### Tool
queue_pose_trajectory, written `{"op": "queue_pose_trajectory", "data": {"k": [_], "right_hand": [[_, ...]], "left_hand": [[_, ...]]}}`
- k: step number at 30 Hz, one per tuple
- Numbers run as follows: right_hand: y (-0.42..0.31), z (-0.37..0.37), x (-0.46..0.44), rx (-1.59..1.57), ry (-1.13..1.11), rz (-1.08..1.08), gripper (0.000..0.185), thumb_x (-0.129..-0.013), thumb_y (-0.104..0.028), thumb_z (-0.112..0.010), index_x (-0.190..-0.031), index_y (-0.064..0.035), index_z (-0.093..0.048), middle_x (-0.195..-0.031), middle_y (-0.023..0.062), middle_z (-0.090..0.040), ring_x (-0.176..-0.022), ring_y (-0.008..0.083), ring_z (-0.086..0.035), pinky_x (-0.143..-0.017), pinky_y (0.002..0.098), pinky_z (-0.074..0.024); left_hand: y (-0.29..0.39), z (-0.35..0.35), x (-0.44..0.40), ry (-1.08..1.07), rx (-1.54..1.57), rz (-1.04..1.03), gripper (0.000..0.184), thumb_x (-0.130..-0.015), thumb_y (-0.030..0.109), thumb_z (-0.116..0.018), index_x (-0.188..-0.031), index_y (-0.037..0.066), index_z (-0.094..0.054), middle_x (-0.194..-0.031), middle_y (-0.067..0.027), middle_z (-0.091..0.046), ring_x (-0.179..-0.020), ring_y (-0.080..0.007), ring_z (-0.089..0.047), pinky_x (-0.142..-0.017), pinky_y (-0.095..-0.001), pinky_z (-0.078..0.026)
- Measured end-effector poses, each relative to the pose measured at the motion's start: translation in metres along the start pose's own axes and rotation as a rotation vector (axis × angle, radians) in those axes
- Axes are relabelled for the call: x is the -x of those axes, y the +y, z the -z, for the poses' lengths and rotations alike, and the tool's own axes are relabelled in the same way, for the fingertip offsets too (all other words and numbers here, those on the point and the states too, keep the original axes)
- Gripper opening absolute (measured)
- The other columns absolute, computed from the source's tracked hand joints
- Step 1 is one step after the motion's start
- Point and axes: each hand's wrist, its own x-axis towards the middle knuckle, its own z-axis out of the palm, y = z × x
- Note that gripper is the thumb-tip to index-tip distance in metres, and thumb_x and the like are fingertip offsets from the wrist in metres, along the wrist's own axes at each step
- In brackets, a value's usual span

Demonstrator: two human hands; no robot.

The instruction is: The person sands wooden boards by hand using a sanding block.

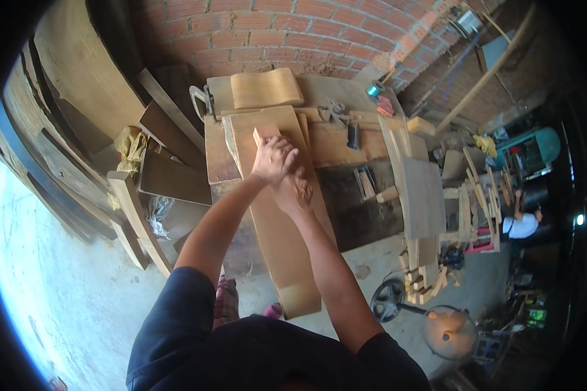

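Observation:
A long, flat brown sheet [287, 251] lies lengthwise from the bench toward my body; I cannot tell whether it is a board or a sanding belt. On its upper part rests a small wooden block [265, 132], with its far end showing past my fingers. My left hand [275, 158] is closed over the block from above. Just behind and to the right, my right hand [295, 190] is curled low against the near part of the block, its fingers partly hidden by the left hand.
A folded brown belt [266, 89] lies at the back of the workbench [365, 225]. A clamp [201, 103] sits at the back left corner. Planks [85, 58] lean on the left. A fan [449, 332] stands right; a person [520, 225] is farther off.

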Motion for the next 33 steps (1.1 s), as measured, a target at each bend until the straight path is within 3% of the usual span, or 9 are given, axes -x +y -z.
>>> {"op": "queue_pose_trajectory", "data": {"k": [5, 9, 12, 14, 20, 22, 26, 28, 33], "right_hand": [[0.068, -0.002, 0.155, 0.094, 0.036, -0.03, 0.077, -0.085, -0.04, -0.068, -0.144, -0.0029, -0.035, -0.117, 0.0264, -0.051, -0.092, 0.0392, -0.067, -0.072, 0.0471, -0.0573], [0.129, -0.018, 0.267, 0.053, 0.061, -0.063, 0.085, -0.084, -0.04, -0.068, -0.144, 0.005, -0.029, -0.104, 0.0275, -0.053, -0.073, 0.0364, -0.067, -0.058, 0.0422, -0.0568], [0.135, -0.014, 0.292, 0.007, 0.106, -0.099, 0.087, -0.084, -0.04, -0.068, -0.144, 0.0074, -0.027, -0.098, 0.0264, -0.053, -0.066, 0.0353, -0.065, -0.054, 0.0416, -0.0557], [0.125, -0.014, 0.271, -0.028, 0.039, -0.119, 0.097, -0.083, -0.037, -0.069, -0.148, 0.0081, -0.013, -0.096, 0.0263, -0.052, -0.069, 0.0405, -0.064, -0.057, 0.0473, -0.0546], [0.078, 0.007, 0.101, -0.006, 0.108, 0.02, 0.095, -0.084, -0.034, -0.067, -0.15, 0.0062, -0.011, -0.106, 0.0301, -0.053, -0.08, 0.0433, -0.065, -0.069, 0.0511, -0.0551], [0.065, 0.01, 0.032, -0.099, 0.044, -0.011, 0.087, -0.084, -0.034, -0.065, -0.149, 0.0038, -0.021, -0.117, 0.0287, -0.054, -0.098, 0.0408, -0.063, -0.08, 0.0469, -0.0551], [0.052, 0.003, -0.086, -0.136, -0.003, -0.037, 0.089, -0.083, -0.034, -0.069, -0.149, 0.0027, -0.023, -0.119, 0.0268, -0.055, -0.099, 0.0399, -0.064, -0.08, 0.0467, -0.0557], [0.054, -0.016, -0.121, -0.12, 0.068, -0.097, 0.049, -0.086, -0.039, -0.066, -0.12, -0.0052, -0.06, -0.114, 0.0299, -0.057, -0.091, 0.0429, -0.067, -0.083, 0.0503, -0.0533], [0.046, 0.006, -0.098, -0.115, 0.075, -0.125, 0.051, -0.087, -0.039, -0.064, -0.125, -0.0048, -0.056, -0.113, 0.028, -0.056, -0.093, 0.0438, -0.066, -0.084, 0.0507, -0.053]], "left_hand": [[0.132, -0.006, 0.099, -0.079, 0.127, -0.068, 0.029, -0.094, 0.029, -0.052, -0.098, 0.007, -0.069, -0.111, -0.0101, -0.066, -0.117, -0.0265, -0.054, -0.099, -0.0476, -0.035], [0.227, -0.022, 0.168, -0.162, 0.213, -0.168, 0.028, -0.093, 0.031, -0.052, -0.092, 0.008, -0.068, -0.107, -0.008, -0.065, -0.116, -0.0261, -0.053, -0.098, -0.0484, -0.035], [0.242, -0.01, 0.173, -0.284, 0.275, -0.222, 0.03, -0.094, 0.032, -0.051, -0.092, 0.008, -0.068, -0.107, -0.0073, -0.065, -0.116, -0.0252, -0.052, -0.098, -0.0476, -0.033], [0.225, -0.01, 0.152, -0.338, 0.313, -0.23, 0.031, -0.095, 0.033, -0.05, -0.092, 0.008, -0.068, -0.106, -0.0071, -0.066, -0.116, -0.0247, -0.053, -0.099, -0.0472, -0.033], [0.105, -0.024, 0.043, -0.145, 0.221, -0.128, 0.035, -0.096, 0.033, -0.046, -0.097, 0.009, -0.071, -0.109, -0.0094, -0.068, -0.113, -0.0273, -0.054, -0.097, -0.046, -0.033], [0.059, -0.03, -0.007, -0.132, 0.204, -0.099, 0.04, -0.098, 0.033, -0.041, -0.1, 0.005, -0.07, -0.113, -0.0133, -0.067, -0.111, -0.0306, -0.056, -0.098, -0.0477, -0.033], [-0.019, -0.061, -0.091, -0.121, 0.099, -0.098, 0.042, -0.1, 0.036, -0.041, -0.104, 0.008, -0.071, -0.113, -0.0118, -0.068, -0.113, -0.0304, -0.055, -0.1, -0.0448, -0.033], [-0.044, -0.082, -0.112, -0.076, -0.069, -0.146, 0.044, -0.1, 0.038, -0.04, -0.102, 0.007, -0.072, -0.112, -0.0106, -0.069, -0.113, -0.0298, -0.055, -0.1, -0.0453, -0.033], [-0.02, -0.057, -0.108, -0.16, 0.099, -0.077, 0.042, -0.099, 0.036, -0.04, -0.096, 0.008, -0.071, -0.107, -0.0116, -0.069, -0.109, -0.0299, -0.057, -0.097, -0.0474, -0.033]]}}
